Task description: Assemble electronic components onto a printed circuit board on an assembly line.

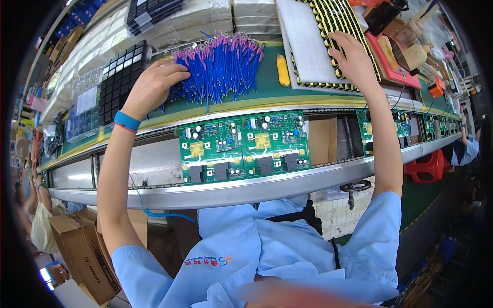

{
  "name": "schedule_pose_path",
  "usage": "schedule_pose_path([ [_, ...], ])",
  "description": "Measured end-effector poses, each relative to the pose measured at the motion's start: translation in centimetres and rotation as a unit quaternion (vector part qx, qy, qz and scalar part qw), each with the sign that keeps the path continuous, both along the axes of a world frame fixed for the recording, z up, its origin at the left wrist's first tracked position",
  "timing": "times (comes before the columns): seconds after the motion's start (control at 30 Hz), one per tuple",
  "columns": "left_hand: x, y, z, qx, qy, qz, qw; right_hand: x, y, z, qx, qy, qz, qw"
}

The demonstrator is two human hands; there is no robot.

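My left hand (154, 84) reaches into the left edge of a pile of blue wires with pink ends (223, 64) on the green shelf; its fingers curl around a few wires. My right hand (353, 54) rests fingers-down on a yellow-and-black tray of small round parts (334, 20), touching its rows. Below both hands a green circuit board panel (245, 146) with yellow and black components sits on the conveyor rails. A blue band circles my left wrist.
A black gridded tray (120, 79) and clear boxes (84, 110) stand at the left. A white foam sheet (305, 38) lies beside the yellow tray. More green boards (398, 128) follow to the right. Cardboard boxes (84, 251) sit at lower left; other workers sit at both sides.
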State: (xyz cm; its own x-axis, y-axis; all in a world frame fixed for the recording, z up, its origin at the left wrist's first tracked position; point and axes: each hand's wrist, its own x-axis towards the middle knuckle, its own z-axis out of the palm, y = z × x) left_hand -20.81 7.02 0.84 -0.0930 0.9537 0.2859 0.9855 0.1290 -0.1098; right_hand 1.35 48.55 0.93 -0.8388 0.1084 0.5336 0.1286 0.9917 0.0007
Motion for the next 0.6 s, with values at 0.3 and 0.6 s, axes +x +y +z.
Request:
schedule_pose_path([
  [0.3,-0.9,-1.5,-0.5,0.11,-0.15,0.071,0.98,-5.9,-0.7,2.4,-0.053,0.004,0.028,0.998],
  [0.6,-2.4,0.0,0.5,0.314,-0.154,0.141,0.926,-15.1,4.5,0.9,-0.17,0.125,0.165,0.963],
])
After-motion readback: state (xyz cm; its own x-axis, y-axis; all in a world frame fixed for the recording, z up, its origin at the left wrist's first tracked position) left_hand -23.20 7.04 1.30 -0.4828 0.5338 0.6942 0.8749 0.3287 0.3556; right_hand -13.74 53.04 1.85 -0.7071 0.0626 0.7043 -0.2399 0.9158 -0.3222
